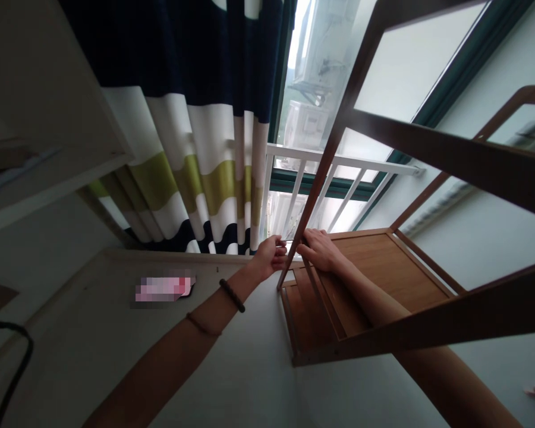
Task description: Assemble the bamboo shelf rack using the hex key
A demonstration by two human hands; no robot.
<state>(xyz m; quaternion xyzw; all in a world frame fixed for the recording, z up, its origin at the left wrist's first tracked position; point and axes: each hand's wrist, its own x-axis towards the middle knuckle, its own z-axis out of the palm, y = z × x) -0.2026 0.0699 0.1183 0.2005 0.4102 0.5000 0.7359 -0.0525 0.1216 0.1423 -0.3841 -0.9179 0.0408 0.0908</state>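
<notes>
A brown wooden shelf rack fills the right side, its frame at a slant in my view. My right hand reaches through the frame, with its fingers closed over a rail beside a long post. Just left of that post is my left hand, its fingers curled together near the wood. Something thin seems to stick out from those fingertips, too small to name. A dark beaded bracelet and a thin band circle my left wrist and forearm.
A striped curtain hangs at the upper left, beside a window with a white railing. A pale shelf unit stands left. A blurred pink item lies on the pale surface below the curtain; a black cable curves at lower left.
</notes>
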